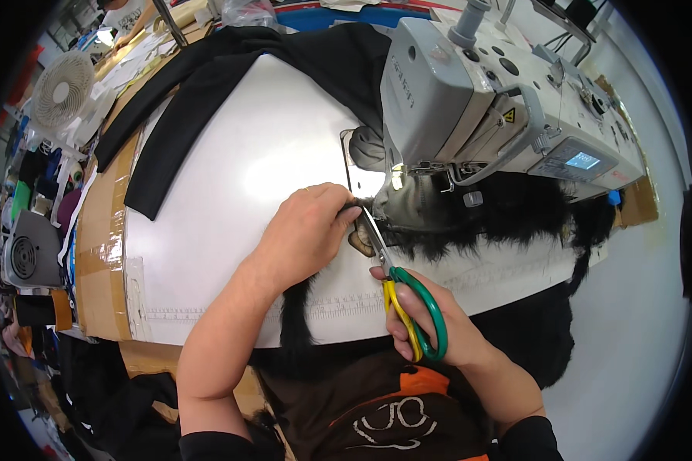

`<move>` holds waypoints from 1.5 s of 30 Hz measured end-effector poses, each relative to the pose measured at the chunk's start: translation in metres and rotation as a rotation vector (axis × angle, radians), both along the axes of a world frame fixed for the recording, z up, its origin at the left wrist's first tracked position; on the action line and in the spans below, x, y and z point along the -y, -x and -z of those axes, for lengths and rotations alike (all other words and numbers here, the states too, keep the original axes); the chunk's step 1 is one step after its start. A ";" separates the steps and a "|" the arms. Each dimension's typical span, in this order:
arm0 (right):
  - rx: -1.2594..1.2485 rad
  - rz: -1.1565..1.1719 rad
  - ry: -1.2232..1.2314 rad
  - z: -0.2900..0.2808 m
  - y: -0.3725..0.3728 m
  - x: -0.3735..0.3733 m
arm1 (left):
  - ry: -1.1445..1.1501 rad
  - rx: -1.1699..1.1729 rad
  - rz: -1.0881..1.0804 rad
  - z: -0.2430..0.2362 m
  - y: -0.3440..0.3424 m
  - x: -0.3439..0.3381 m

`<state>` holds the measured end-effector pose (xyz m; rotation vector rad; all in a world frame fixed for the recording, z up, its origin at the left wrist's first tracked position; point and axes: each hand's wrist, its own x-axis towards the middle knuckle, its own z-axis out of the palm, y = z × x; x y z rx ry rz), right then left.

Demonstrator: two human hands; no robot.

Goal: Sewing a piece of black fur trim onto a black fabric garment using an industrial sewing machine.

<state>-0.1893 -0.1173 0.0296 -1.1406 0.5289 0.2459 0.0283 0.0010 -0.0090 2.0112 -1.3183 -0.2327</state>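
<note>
"Dark brown cloth (346, 411) with an orange panel and pale line drawing sits closest, at the lower edge. What is on the left?"

"A small white fan (61, 88), then cardboard (104, 246) with tape over it, along the side of the white tabletop (207, 253)."

"And moving right from there?"

"A black garment (315, 54) lies across the far side of the tabletop, two narrow lengths of it trailing toward the left."

"Where is the left hand?"

"Near the middle. The left hand (307, 230) is bent inward, thumb and fingers pinching some dark material at the sewing area. A strip of black fur (295, 319) hangs below it over the near edge; I cannot tell whether it joins the pinched bit."

"What comes next?"

"Scissors (386, 263), just right of that hand, their tips up by its fingertips. I cannot tell if the blades are fully together."

"So the right hand has them?"

"Yes, the right hand (452, 319) is wrapped around the green and yellow handles."

"And farthest right?"

"A pale sewing machine (469, 100) with a small lit screen (583, 160). Under its head lies a smooth dark piece (411, 203), and shaggy black fur (515, 207) spreads rightward from it."
</note>
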 end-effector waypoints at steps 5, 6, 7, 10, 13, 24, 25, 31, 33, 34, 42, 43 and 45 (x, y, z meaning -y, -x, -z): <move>0.013 0.002 -0.039 0.000 0.000 0.003 | 0.062 0.027 0.011 -0.001 0.000 0.001; 0.004 0.008 -0.036 -0.001 -0.001 0.001 | 0.059 0.026 0.012 -0.001 0.000 0.000; -0.005 0.017 -0.030 -0.003 -0.001 0.000 | 0.062 0.009 0.012 -0.001 -0.001 -0.001; -0.028 -0.010 0.011 -0.003 -0.004 0.005 | 0.045 -0.020 0.017 -0.004 -0.002 -0.001; -0.029 0.001 0.007 -0.006 -0.009 0.007 | 0.029 -0.041 0.021 -0.006 -0.004 -0.002; -0.051 -0.078 -0.058 0.012 0.012 0.030 | -0.043 -0.218 -0.098 -0.012 -0.023 -0.006; -0.072 -0.142 -0.096 0.013 0.023 0.035 | -0.037 -0.231 -0.130 -0.009 -0.033 -0.009; 0.025 -0.313 0.416 -0.014 0.122 0.090 | 0.118 -0.135 -0.373 0.015 -0.077 -0.030; 0.012 -0.127 0.516 -0.019 0.162 0.105 | 0.149 -0.176 -0.387 0.023 -0.078 -0.035; -0.002 0.006 0.549 -0.020 0.181 0.110 | 0.182 -0.211 -0.379 0.025 -0.075 -0.034; -0.219 0.171 1.726 0.000 0.198 0.167 | 0.357 -0.115 -0.323 0.027 0.021 -0.006; -0.278 0.085 1.704 -0.002 0.190 0.175 | 0.342 -0.040 -0.257 0.028 0.034 -0.009; -0.216 0.094 1.710 0.006 0.176 0.192 | 0.277 -0.059 -0.166 0.014 0.077 -0.001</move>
